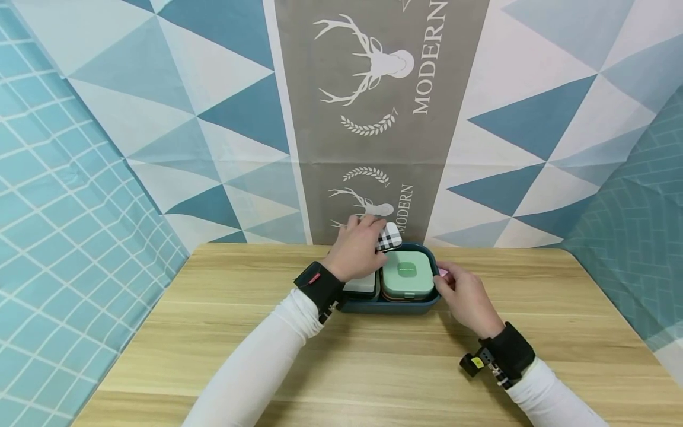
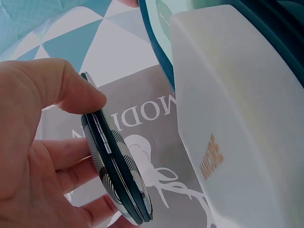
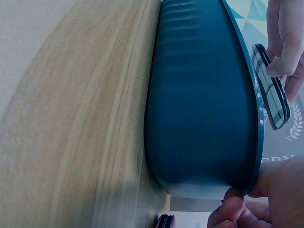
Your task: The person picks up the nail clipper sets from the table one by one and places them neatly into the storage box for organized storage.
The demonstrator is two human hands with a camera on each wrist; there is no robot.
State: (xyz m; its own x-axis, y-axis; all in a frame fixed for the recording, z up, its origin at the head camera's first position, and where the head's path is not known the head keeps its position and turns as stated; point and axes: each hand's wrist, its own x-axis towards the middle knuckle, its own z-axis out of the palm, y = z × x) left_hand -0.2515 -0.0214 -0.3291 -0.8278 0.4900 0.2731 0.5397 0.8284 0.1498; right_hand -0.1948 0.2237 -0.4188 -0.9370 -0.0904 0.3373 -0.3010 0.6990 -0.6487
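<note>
My left hand (image 1: 356, 249) holds a black-and-white checked compact mirror (image 1: 389, 236) above the back of a dark blue storage box (image 1: 392, 307). In the left wrist view, thumb and fingers grip the compact mirror (image 2: 116, 161), its halves folded together and its metal hinge showing. The right hand (image 1: 469, 298) pinches the box's right end at the rim; the right wrist view shows the box wall (image 3: 204, 104) beside the fingers. Inside the box sit a mint green square case (image 1: 408, 273) on the right and a white case (image 2: 237, 118) on the left, partly hidden by my left hand.
The box stands on a wooden table (image 1: 373, 367) near its back edge, close to a patterned backdrop (image 1: 368, 142). Just right of the box, partly behind my right hand, is a pink item (image 1: 443, 272). A tiled blue sheet (image 1: 58, 207) borders the left side.
</note>
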